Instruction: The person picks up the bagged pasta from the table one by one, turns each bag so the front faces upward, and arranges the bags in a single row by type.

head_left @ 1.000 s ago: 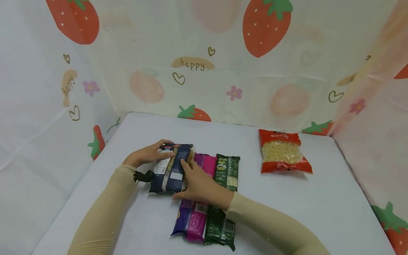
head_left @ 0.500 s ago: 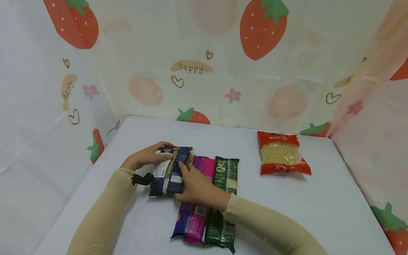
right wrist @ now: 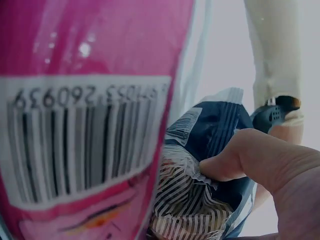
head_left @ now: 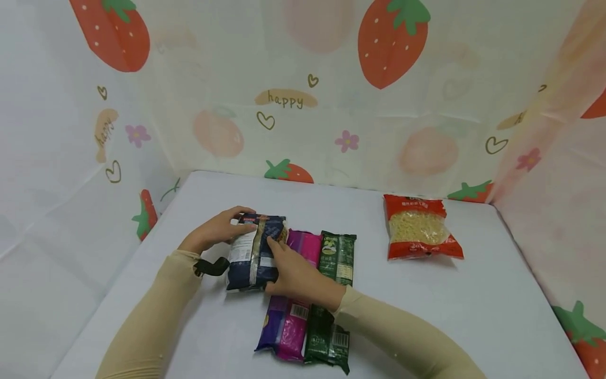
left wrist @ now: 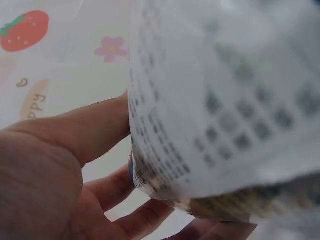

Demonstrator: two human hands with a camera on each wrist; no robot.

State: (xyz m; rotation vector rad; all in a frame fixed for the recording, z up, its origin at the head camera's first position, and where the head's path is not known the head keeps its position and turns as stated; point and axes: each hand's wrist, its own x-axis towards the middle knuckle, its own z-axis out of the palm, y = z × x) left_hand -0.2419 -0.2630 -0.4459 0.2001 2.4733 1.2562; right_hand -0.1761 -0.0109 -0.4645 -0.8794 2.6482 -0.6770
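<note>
Both hands hold a dark blue food packet (head_left: 251, 263) with a white label and a see-through side, just left of the flat packs on the table. My left hand (head_left: 215, 231) grips its upper left side, thumb on the front; in the left wrist view the fingers curl under the white label side (left wrist: 200, 110). On the right side, my right hand (head_left: 300, 276) grips the packet, and its thumb presses the striped clear side (right wrist: 182, 200) in the right wrist view. The right hand and forearm pass over a magenta and purple pack (head_left: 293, 329) and a dark green pack (head_left: 337, 258), partly hiding both.
A red bag with pale yellow contents (head_left: 421, 226) lies at the back right of the white table (head_left: 416, 305). Strawberry-print curtains (head_left: 331, 121) surround the table at the back and sides. A black wrist camera (head_left: 212, 267) sits beside the packet's left edge.
The blue packet has shifted slightly right and turned a little straighter, with both hands keeping their grip. The magenta, green and red packs stay where they were.
</note>
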